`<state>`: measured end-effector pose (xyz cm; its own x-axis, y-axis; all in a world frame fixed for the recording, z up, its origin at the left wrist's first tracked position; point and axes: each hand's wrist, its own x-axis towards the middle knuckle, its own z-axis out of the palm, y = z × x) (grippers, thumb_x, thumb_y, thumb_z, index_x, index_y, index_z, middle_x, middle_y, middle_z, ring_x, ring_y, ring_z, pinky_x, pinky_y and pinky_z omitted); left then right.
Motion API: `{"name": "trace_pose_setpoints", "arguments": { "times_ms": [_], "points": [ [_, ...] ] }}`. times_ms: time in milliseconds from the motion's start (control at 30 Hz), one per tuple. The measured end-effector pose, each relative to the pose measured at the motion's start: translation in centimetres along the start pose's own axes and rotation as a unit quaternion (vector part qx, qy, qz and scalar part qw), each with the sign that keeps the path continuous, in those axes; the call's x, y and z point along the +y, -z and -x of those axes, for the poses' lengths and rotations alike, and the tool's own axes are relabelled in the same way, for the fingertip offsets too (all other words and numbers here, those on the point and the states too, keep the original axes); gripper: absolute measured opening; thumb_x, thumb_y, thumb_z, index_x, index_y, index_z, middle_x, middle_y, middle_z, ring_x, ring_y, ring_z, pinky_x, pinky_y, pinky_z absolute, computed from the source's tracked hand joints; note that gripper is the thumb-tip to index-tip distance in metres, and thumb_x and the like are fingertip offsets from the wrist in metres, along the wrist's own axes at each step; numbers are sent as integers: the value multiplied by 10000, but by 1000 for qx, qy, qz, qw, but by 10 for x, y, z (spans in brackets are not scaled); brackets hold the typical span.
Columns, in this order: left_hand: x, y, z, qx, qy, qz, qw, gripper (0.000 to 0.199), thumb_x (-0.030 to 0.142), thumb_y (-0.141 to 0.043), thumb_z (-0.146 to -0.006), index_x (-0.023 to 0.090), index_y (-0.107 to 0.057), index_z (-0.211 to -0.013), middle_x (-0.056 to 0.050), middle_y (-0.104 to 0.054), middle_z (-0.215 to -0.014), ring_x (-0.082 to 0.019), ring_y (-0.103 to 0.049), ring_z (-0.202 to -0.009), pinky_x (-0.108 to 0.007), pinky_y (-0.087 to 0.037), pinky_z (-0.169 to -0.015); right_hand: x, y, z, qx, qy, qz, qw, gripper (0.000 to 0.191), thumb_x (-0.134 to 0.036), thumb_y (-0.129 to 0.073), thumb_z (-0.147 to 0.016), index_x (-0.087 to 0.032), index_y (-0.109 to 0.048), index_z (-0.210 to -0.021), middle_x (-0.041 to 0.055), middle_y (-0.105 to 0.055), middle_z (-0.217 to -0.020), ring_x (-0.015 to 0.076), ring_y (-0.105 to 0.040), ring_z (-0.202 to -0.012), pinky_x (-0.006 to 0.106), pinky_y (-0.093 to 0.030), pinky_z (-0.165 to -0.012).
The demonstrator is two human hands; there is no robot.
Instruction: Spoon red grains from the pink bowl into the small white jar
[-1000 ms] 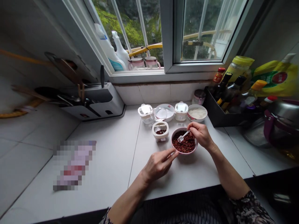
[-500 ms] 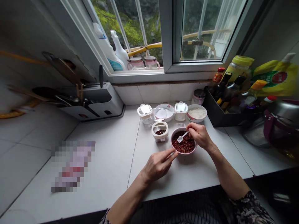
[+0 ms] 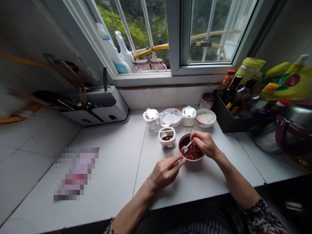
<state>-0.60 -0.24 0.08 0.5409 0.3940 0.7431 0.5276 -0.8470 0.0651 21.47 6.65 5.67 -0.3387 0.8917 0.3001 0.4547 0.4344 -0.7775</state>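
In the head view, my right hand (image 3: 204, 143) pinches the handle of a small white spoon (image 3: 185, 149). The spoon's scoop is at the dark red-brown dried grains, which look like peppercorns (image 3: 195, 152), in a pink-rimmed bowl (image 3: 195, 160). My left hand (image 3: 167, 172) has its fingertips closed on the bowl's near left rim. Left of the bowl, a small clear jar (image 3: 167, 143) with a white collar stands with its lid up. Some of the same dark grains lie inside it.
Behind stand two lidded jars (image 3: 151, 118) (image 3: 188, 116), a bowl of white powder (image 3: 174, 120) and a bowl of white grains (image 3: 206, 118). A black bottle box (image 3: 234, 125) and a metal pot (image 3: 265, 136) are right. A utensil holder (image 3: 109, 113) and blurred packet (image 3: 78, 174) are left.
My right hand has shifted slightly left and down, and the spoon's scoop has moved toward the bowl's left side. My left hand stays at the rim.
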Motion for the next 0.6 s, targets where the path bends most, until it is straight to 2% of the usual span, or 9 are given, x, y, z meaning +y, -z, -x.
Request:
{"name": "trace_pose_setpoints", "arguments": {
  "times_ms": [267, 467, 600],
  "points": [
    [0, 0, -1, -1, 0, 7, 1000, 336, 43, -433, -939, 118, -602, -1220, -139, -705, -1070, -151, -712, -836, -238, -604, -674, 0, 4, -2, 34, -73, -83, 993, 158, -229, -458, -780, -197, -599, -716, -26, -544, -545, 128, -493, -517, 249, -386, -536],
    [0, 0, 0, 1, 4, 13, 1000, 381, 52, -442, -943, 136, -569, -1293, -131, -705, -1073, -144, -713, -825, -230, -603, -679, -2, 5, -4, 45, -149, -183, 971, 143, -276, -506, -705, -182, -615, -700, -26, -552, -515, 106, -452, -453, 231, -362, -464],
    [0, 0, 1, 0, 5, 13, 1000, 373, 51, -446, -939, 132, -578, -1279, -135, -705, -1071, -152, -715, -844, -238, -610, -690, -1, 6, -6, 56, -175, -226, 957, 147, -297, -540, -673, -174, -621, -688, -22, -567, -502, 96, -446, -430, 222, -358, -446]
  ]
}}
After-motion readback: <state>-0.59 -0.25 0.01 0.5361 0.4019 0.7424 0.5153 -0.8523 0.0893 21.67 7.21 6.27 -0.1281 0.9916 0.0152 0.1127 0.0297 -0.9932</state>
